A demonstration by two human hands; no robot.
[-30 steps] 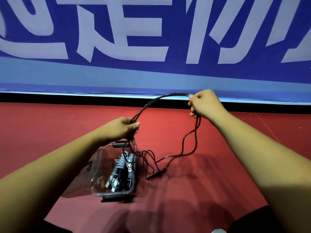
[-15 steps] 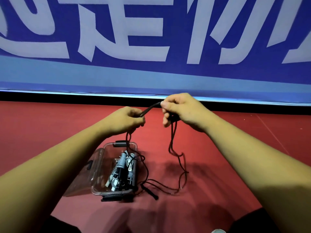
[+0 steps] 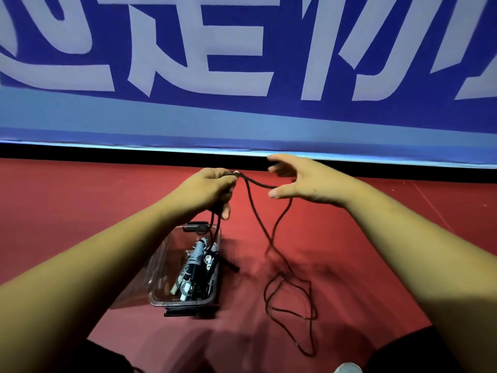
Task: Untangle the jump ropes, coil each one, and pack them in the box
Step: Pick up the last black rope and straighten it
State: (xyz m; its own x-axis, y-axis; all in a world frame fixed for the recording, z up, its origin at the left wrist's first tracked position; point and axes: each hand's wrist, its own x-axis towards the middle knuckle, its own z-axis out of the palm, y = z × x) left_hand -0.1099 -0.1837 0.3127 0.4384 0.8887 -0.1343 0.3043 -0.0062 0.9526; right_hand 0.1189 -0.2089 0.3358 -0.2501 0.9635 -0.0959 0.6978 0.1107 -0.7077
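A thin black jump rope (image 3: 259, 224) hangs in loops from my left hand (image 3: 208, 191), which grips gathered strands of it above the box. My right hand (image 3: 301, 183) is spread with fingers straight; one strand passes across its thumb without being gripped. The rope's loose end trails in loops on the red floor (image 3: 291, 305) to the right of the box. The clear plastic box (image 3: 161, 265) stands open on the floor below my left hand, holding coiled grey and black ropes with handles (image 3: 197, 267).
The red floor (image 3: 80, 211) runs to a black strip and a blue banner wall (image 3: 242, 117) with large white characters. The box's black latches (image 3: 180, 310) face me. My dark-clad legs fill the bottom corners.
My right hand let go of the rope and spread out to the right. The left hand took over the gathered loop. More rope dropped onto the floor at the right.
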